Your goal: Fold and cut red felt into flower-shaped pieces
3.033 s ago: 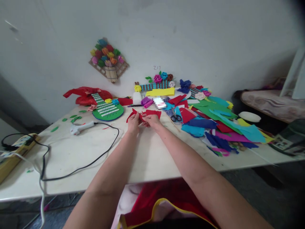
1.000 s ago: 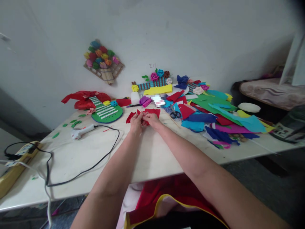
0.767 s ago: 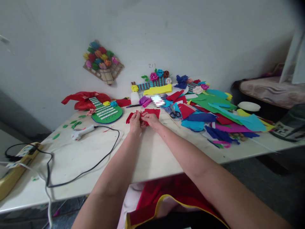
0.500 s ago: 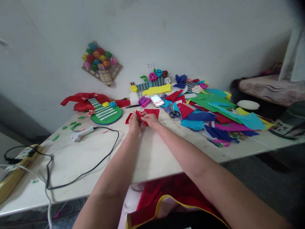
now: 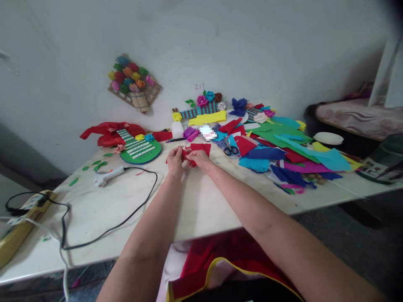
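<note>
Nearest, a red cloth (image 5: 197, 264) edged in yellow covers the lap, just below the near edge of the table (image 5: 208, 209). At the near left sits a yellow power strip (image 5: 23, 228); a black cord (image 5: 110, 228) loops right from it across the tabletop to the glue gun (image 5: 108, 176). Green leaves (image 5: 74, 182) lie scattered left of the gun and past it.

Farther in, at the middle, the left hand (image 5: 174, 161) and right hand (image 5: 199, 160) meet over red paper (image 5: 186, 154). Both pinch it in their fingertips, close together, hiding much of the held part. A red sheet (image 5: 204, 147) shows just past the right hand; whether it is the same piece, I cannot tell.

Right of the hands are a thin stick (image 5: 227, 156) and scissors (image 5: 231, 151), beside a heap of blue paper (image 5: 264, 154) and green paper (image 5: 283, 136). A white bowl (image 5: 328, 138) is beyond the heap's right side. To the left lies a green guitar (image 5: 138, 155).

Past the hands come a pen (image 5: 176, 139), purple paper (image 5: 190, 134) and a yellow strip (image 5: 208, 118), then a striped fence (image 5: 197, 113) with flowers (image 5: 202, 101). Farthest, a bouquet (image 5: 134, 77) hangs on the wall (image 5: 252, 50), left.
</note>
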Tool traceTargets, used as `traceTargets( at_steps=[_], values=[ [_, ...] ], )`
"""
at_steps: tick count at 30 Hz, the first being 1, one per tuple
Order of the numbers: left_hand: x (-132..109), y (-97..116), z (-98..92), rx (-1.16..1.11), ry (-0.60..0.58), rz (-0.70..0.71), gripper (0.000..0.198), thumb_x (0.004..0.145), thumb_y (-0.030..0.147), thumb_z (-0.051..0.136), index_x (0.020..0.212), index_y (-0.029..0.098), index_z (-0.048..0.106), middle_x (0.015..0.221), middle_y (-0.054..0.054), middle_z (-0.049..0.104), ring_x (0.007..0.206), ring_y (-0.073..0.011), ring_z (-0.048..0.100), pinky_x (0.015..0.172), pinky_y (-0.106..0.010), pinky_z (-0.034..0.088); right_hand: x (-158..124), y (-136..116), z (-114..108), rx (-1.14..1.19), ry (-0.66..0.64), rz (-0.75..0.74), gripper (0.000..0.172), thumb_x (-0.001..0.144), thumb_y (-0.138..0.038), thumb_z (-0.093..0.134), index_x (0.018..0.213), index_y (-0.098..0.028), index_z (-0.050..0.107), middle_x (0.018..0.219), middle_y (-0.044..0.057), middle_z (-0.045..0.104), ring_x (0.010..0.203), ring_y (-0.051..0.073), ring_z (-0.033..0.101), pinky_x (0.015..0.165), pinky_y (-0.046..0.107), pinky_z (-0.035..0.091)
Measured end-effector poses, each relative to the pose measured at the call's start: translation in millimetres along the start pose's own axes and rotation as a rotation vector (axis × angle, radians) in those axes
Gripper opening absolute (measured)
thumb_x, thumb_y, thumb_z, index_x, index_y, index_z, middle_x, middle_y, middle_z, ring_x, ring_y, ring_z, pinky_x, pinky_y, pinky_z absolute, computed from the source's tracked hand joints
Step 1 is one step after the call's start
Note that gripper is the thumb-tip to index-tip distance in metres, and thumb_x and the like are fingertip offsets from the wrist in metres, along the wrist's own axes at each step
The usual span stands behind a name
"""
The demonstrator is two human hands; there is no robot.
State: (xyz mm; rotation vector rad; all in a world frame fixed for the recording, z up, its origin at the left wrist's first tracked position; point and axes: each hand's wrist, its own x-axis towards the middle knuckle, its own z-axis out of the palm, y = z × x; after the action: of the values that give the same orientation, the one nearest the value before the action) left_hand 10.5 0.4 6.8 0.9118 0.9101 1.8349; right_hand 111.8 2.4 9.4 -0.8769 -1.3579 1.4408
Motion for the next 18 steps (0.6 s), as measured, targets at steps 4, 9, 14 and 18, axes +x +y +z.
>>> traceTargets(
  at_steps=[4,9,14,18],
  values=[
    [0.1,-2.0,3.6,0.068,0.071,0.115,0.029,0.068,0.041,0.064,0.077,0.015,0.055,0.054,0.003,0.057,0.048,-0.0089,0.054,0.047,-0.019,0.041,0.4,0.3,-0.9,0.027,-0.013,-0.003,0.015,0.074,-0.016,0.058,0.06,-0.011,0.059,0.044,0.001,0.059,0.036,0.009,0.052,0.04,0.019,0.042],
    [-3.8,-4.7,5.0,0.058,-0.027,0.029,0.035,0.069,0.049,0.062,0.075,0.016,0.052,0.055,0.003,0.056,0.041,-0.0075,0.049,0.043,-0.02,0.039,1.6,0.5,-1.6,0.081,0.059,-0.003,0.015,0.074,-0.02,0.06,0.061,-0.012,0.058,0.044,0.001,0.059,0.037,0.009,0.052,0.04,0.019,0.042],
    [-9.6,-9.6,6.8,0.05,-0.211,-0.015,0.032,0.066,0.041,0.068,0.063,0.015,0.05,0.043,0.007,0.042,0.034,-0.0059,0.038,0.035,-0.019,0.032,2.0,0.8,-2.4,0.105,0.097,-0.05,0.018,0.076,-0.02,0.057,0.059,-0.013,0.056,0.045,-0.001,0.057,0.037,0.008,0.051,0.041,0.018,0.041],
    [-5.7,-7.1,2.2,0.058,-0.119,0.01,0.029,0.068,0.04,0.066,0.064,0.013,0.055,0.048,0.003,0.051,0.036,-0.0059,0.042,0.038,-0.02,0.035,1.2,0.3,-5.3,0.052,0.036,-0.002,0.014,0.077,-0.018,0.055,0.066,-0.012,0.061,0.051,0.001,0.062,0.039,0.007,0.053,0.039,0.017,0.039]
  ],
)
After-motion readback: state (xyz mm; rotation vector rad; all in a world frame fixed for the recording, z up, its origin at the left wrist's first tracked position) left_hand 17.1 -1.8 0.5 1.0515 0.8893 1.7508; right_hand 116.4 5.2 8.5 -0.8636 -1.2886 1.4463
